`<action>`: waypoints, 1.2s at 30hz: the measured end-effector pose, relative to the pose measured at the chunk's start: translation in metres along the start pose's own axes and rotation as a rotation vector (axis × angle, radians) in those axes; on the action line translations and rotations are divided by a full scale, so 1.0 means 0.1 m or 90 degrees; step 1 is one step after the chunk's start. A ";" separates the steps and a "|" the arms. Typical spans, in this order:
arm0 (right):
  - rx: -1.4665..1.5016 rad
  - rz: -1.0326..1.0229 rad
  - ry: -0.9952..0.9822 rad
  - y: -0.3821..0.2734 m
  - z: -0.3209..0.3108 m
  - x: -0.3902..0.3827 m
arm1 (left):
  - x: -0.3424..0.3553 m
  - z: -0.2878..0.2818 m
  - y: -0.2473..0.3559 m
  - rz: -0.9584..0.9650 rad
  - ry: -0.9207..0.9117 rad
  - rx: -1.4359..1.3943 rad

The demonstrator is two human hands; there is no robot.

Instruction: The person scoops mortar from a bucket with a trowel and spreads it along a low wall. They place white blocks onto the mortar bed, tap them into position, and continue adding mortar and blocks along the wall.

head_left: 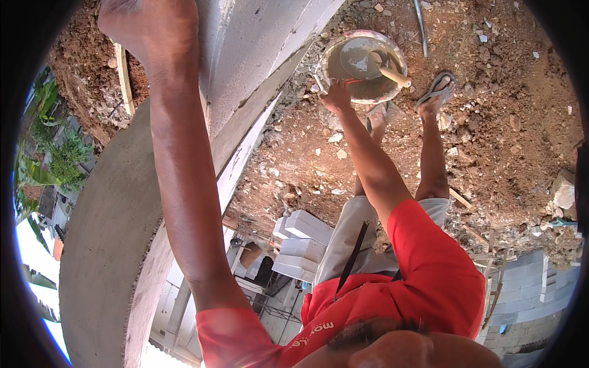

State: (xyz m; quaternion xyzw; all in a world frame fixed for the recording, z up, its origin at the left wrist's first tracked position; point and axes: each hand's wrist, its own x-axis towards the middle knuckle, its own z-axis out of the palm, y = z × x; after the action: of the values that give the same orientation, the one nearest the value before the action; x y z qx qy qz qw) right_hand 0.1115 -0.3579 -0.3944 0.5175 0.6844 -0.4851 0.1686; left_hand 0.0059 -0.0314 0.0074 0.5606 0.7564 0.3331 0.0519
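My left hand (147, 27) is at the top edge beside a grey block wall (245, 55). Its fingers are cut off by the frame, so its grip cannot be judged. Down on the ground, my right hand (337, 97) is at the left rim of a round bucket (402, 55), fingers curled. What they hold, if anything, is hard to make out; a thin red-orange line shows beside them. Wet grey mortar (362, 61) fills part of the bucket. A tool with a pale wooden handle (396, 76) rests in it, leaning on the right rim.
My sandalled feet (435, 92) stand on rough reddish soil strewn with stones. Left of me runs a curved, grey plastered surface (104, 245). Pale blocks (300, 242) are stacked behind my legs. A thin rod (421, 27) lies beyond the bucket, and wooden sticks (491, 288) are at the right.
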 end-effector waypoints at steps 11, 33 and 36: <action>0.181 0.152 -0.076 -0.33 -0.28 -0.10 | -0.05 -0.04 0.08 -0.059 -0.126 -0.054; 0.700 0.247 0.281 2.02 -4.21 -2.70 | 0.17 0.13 0.12 -0.042 -0.076 0.073; 0.730 0.243 0.320 2.14 -4.99 -3.13 | 0.13 0.08 -0.08 -0.019 -0.039 0.108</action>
State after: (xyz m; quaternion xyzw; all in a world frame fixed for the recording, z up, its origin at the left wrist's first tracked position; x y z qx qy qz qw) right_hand 0.5608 -0.1114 -0.0339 0.7355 0.2318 -0.5988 -0.2160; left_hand -0.0017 -0.0177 0.0001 0.5617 0.7881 0.2498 0.0319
